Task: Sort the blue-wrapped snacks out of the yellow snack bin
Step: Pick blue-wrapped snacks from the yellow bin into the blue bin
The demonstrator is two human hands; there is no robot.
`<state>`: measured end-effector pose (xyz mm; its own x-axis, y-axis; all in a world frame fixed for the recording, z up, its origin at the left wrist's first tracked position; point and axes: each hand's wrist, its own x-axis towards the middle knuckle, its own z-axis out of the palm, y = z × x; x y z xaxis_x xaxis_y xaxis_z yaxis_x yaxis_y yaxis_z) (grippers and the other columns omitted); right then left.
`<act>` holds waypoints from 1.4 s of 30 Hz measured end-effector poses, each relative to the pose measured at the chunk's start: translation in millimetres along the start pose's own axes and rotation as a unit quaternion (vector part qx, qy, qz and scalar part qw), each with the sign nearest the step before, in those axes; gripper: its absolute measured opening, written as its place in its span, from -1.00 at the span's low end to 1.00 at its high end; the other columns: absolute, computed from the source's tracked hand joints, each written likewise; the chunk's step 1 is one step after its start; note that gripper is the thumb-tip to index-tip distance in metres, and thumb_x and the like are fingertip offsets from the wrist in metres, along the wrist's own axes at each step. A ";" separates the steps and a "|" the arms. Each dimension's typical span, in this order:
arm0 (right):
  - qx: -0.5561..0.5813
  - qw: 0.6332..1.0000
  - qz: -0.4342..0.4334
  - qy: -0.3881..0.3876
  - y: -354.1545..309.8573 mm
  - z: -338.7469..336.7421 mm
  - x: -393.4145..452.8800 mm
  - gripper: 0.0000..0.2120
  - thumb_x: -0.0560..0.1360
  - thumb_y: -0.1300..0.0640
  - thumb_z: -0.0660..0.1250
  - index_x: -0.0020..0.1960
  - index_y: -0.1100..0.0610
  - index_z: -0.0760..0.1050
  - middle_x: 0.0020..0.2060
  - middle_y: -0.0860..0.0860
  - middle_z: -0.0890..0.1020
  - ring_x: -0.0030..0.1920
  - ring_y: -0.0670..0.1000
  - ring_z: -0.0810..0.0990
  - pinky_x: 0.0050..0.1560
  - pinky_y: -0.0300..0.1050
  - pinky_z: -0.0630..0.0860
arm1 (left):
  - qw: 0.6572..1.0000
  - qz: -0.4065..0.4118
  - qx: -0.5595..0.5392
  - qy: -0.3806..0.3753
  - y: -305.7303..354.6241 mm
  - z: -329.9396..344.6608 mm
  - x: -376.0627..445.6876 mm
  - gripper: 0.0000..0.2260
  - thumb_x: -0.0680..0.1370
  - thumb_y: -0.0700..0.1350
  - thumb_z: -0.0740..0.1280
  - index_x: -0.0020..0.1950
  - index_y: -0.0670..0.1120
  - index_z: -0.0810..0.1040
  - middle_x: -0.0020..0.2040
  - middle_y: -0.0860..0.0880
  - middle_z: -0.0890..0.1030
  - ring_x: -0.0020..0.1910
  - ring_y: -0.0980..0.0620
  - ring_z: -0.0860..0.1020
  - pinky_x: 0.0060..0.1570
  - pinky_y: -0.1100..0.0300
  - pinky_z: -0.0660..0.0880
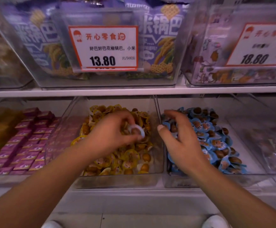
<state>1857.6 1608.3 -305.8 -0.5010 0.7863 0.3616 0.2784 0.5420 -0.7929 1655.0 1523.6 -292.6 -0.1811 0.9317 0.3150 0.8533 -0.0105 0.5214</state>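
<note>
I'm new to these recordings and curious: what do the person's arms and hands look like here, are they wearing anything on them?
Both arms are bare all the way to the bottom edge of the picture: no sleeves show. The left hand and the right hand wear no gloves, and no watch, bracelet or ring shows on them. Blur hides finer details. Two white shoe tips show at the bottom.

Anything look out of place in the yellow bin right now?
Yes: the left hand pinches a pale blue-rimmed snack over the yellow snack bin, unlike the yellow wrappers around it. It matches the blue bin, where the right hand hovers, holding nothing.
</note>
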 end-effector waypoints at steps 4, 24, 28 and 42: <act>0.033 0.996 -0.084 -0.002 -18.6 -13.4 -1.4 -0.54 0.49 -0.24 0.27 0.31 -0.06 0.45 0.12 -0.15 0.54 0.18 -0.17 0.51 0.13 -0.29 0.46 | 0.989 -0.003 -0.107 0.098 34.8 -15.8 -19.3 -0.67 0.25 0.22 0.51 -0.15 0.15 0.46 -0.17 0.16 0.59 -0.22 0.20 0.56 -0.29 0.37 0.44; -0.001 0.951 -0.082 -0.299 -72.3 31.7 3.6 -0.74 0.58 -0.05 0.18 0.11 -0.21 0.63 0.07 -0.06 0.68 0.10 -0.04 0.62 0.13 -0.23 0.51 | 0.981 -0.088 0.119 0.129 -64.1 -62.2 -127.0 -0.54 0.53 0.07 0.24 0.42 0.02 0.37 0.46 -0.06 0.31 0.37 -0.14 0.41 0.24 -0.17 0.45; -0.112 0.851 -0.111 -0.502 -87.5 116.4 10.7 -0.64 0.69 0.13 0.07 0.23 0.25 0.59 0.31 0.15 0.55 0.32 0.06 0.45 0.43 -0.23 0.22 | 0.985 -0.077 0.112 0.103 -73.3 -65.3 -127.8 -0.54 0.51 -0.09 0.36 0.41 0.01 0.39 0.47 -0.08 0.29 0.34 -0.18 0.44 0.23 -0.15 0.46; -0.538 0.717 -0.076 -0.436 -65.2 53.0 41.5 -0.76 0.56 -0.08 0.14 -0.05 0.04 0.48 0.12 0.13 0.55 0.10 0.15 0.50 0.01 -0.06 0.34 | 0.984 -0.109 0.097 0.099 -72.1 -65.2 -127.0 -0.54 0.46 -0.03 0.24 0.38 0.15 0.39 0.47 0.02 0.26 0.23 -0.20 0.49 0.18 -0.19 0.46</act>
<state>1775.2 1589.9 -265.0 -0.7836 0.4641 -0.4130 0.4031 0.8857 0.2304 1584.6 1382.3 -318.5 -0.4457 0.8152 0.3700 0.8571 0.2692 0.4392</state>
